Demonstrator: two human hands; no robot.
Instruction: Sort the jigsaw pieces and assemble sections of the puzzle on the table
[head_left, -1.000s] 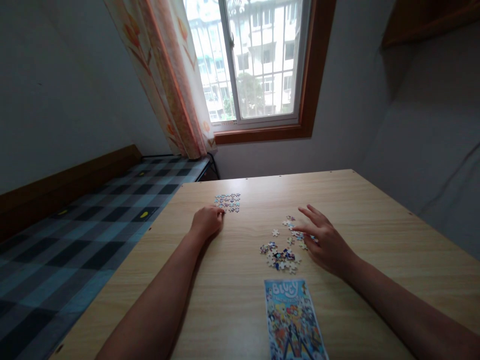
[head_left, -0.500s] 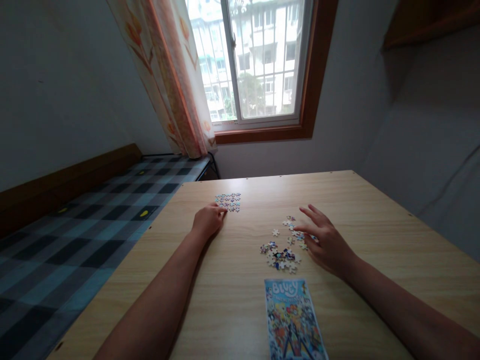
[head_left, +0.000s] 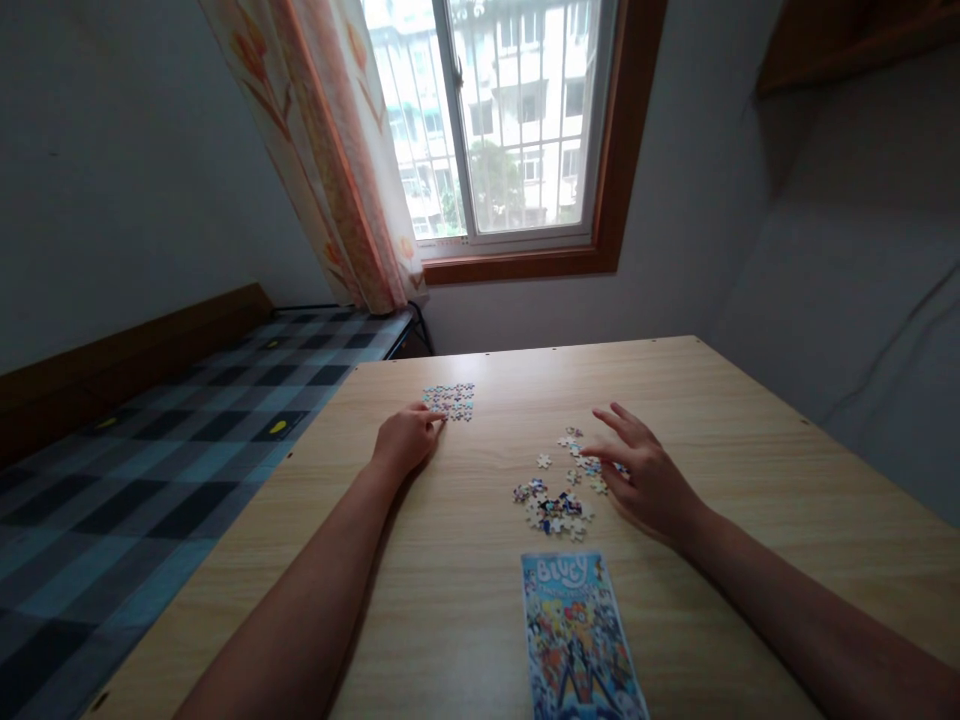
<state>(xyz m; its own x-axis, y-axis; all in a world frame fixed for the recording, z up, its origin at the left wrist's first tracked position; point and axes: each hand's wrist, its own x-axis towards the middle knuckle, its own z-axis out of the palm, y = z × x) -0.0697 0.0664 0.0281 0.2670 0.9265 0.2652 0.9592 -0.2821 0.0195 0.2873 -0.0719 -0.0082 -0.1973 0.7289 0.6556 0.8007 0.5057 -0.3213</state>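
Small jigsaw pieces lie in neat rows [head_left: 454, 398] on the far left part of the table. My left hand [head_left: 409, 436] is at their near left corner, fingers curled in and the index fingertip at the lowest row. Anything between its fingertips is hidden. Over on the right, my right hand [head_left: 641, 470] hovers with spread fingers above the far part of a loose heap of puzzle pieces [head_left: 559, 510]. Nothing shows in its grasp, and it covers some of the pieces. One loose piece [head_left: 544, 461] lies apart, left of the right hand's fingers.
A colourful Bluey puzzle box or picture sheet [head_left: 577, 630] lies at the near side of the wooden table [head_left: 442, 590]. Left of the table stands a bed with a checked cover [head_left: 225, 440]. A curtain [head_left: 330, 150] and a window [head_left: 517, 130] are beyond.
The whole view has shifted slightly, so everything appears a little further left. Both hands keep nearly the same pose and place over the table.
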